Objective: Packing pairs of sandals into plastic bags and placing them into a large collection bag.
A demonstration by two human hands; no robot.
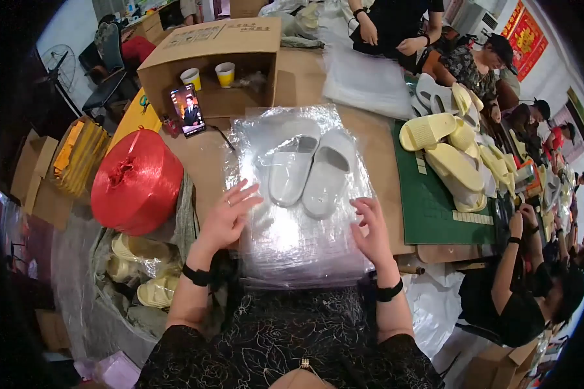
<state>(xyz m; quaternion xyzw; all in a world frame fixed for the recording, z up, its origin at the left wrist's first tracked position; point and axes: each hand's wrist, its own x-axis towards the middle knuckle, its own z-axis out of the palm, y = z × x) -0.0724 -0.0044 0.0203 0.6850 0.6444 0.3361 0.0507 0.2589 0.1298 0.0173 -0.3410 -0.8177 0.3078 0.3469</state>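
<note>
A pair of white slippers (311, 170) lies side by side on a stack of clear plastic bags (292, 240) spread over the wooden table (204, 162). My left hand (230, 214) rests flat with fingers spread on the left side of the plastic, just beside the left slipper. My right hand (372, 230) hovers over the right side of the plastic, fingers apart, close to the right slipper's heel. Neither hand holds anything.
A big red spool of twine (136, 181) stands at the left. Behind it are a phone (188, 110) and an open cardboard box (214, 58) with two paper cups. Yellow slippers (454, 149) pile up on a green mat (435, 207) at right. Other people work at right and at the back.
</note>
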